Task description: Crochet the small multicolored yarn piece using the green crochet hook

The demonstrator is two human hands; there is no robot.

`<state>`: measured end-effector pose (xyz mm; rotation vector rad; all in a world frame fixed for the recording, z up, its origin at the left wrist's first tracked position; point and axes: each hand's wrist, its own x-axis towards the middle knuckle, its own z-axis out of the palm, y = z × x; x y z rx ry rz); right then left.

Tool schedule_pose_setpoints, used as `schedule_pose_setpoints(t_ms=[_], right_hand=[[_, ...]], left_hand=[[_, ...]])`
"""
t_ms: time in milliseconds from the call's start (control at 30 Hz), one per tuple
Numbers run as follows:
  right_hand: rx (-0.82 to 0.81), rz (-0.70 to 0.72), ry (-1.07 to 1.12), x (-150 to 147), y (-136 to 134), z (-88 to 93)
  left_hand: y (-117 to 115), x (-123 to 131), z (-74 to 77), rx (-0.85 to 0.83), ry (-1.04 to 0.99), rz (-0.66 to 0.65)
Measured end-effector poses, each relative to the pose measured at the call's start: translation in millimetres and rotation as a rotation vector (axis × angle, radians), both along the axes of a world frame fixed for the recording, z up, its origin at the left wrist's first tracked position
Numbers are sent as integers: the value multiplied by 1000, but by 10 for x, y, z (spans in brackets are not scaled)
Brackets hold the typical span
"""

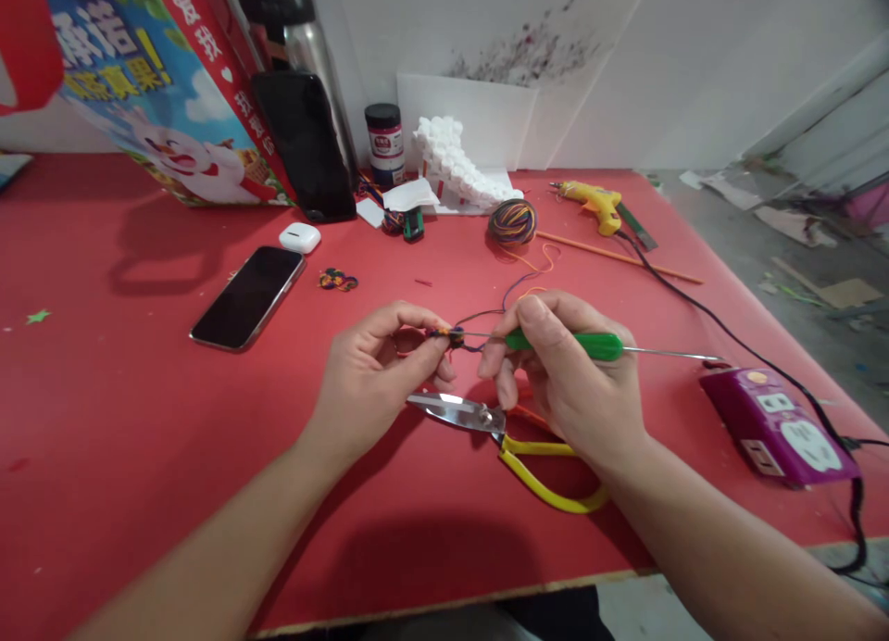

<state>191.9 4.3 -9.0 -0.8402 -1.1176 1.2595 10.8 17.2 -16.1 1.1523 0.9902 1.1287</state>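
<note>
Between the thumb and index finger of my left hand [379, 363] is a small multicoloured crochet piece [455, 336]. My right hand [580, 368] grips the green handle of a crochet hook [603, 346], whose thin metal shaft reaches left to the piece. Thin yarn trails from the work toward a striped ball of yarn [512, 222] farther back. Under both hands lie scissors [548, 474] with yellow handles, their blades pointing left. A second small crocheted bit [338, 280] rests on the red table beyond my left hand.
A black smartphone [248, 296] and a white earbud case [300, 238] lie at left. At right are a purple power strip [778, 428], a black cord and a yellow glue gun [590, 201]. A printed box [187, 104], another phone [306, 145] and a jar [384, 145] stand behind.
</note>
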Motion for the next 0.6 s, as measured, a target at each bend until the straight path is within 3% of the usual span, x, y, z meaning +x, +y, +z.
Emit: schedule_pose_setpoints(t_ms=[600], right_hand=[[-15, -13, -15, -4, -1, 2]], left_hand=[[-15, 4, 38, 12, 63, 14]])
